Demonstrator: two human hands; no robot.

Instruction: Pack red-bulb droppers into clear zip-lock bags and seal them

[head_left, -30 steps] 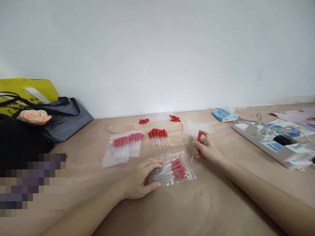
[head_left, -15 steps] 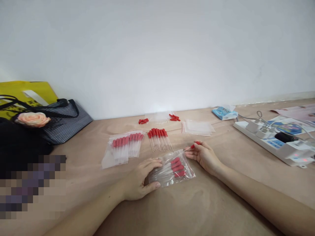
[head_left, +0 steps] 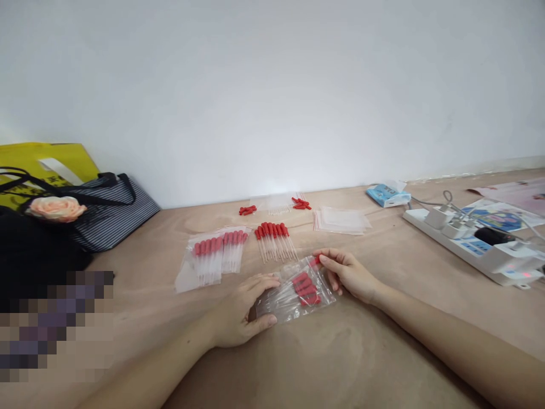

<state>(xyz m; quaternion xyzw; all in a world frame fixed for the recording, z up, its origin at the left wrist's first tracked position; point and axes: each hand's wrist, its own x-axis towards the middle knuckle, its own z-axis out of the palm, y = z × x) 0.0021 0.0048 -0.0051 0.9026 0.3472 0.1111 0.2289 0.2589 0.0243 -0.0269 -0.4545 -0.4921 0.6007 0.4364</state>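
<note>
A clear zip bag [head_left: 289, 311] lies on the table, holding several droppers [head_left: 303, 282] with red bulbs and thin clear stems. My left hand [head_left: 240, 311] grips its left end, thumb and fingers along the edges. At the bag's right, open end, my right hand [head_left: 352, 276] pinches one more dropper [head_left: 315, 261] by its red bulb; the stem points left into the bag, partly hidden by the plastic. Just beyond lies a row of loose droppers [head_left: 275, 238]. To the left are filled bags of droppers [head_left: 208, 258], overlapping each other.
Flat bags [head_left: 343, 220] are stacked at the back right. Red bulbs [head_left: 301, 203] and clear stems lie near the wall. A tissue pack [head_left: 387, 195] and a power strip [head_left: 464, 244] with plugs stand right. A striped bag [head_left: 113, 213] and a yellow bag [head_left: 80, 159] are left.
My right hand has moved left with the dropper, whose stem has slid into the bag up to near the bulb. My left hand stays on the bag.
</note>
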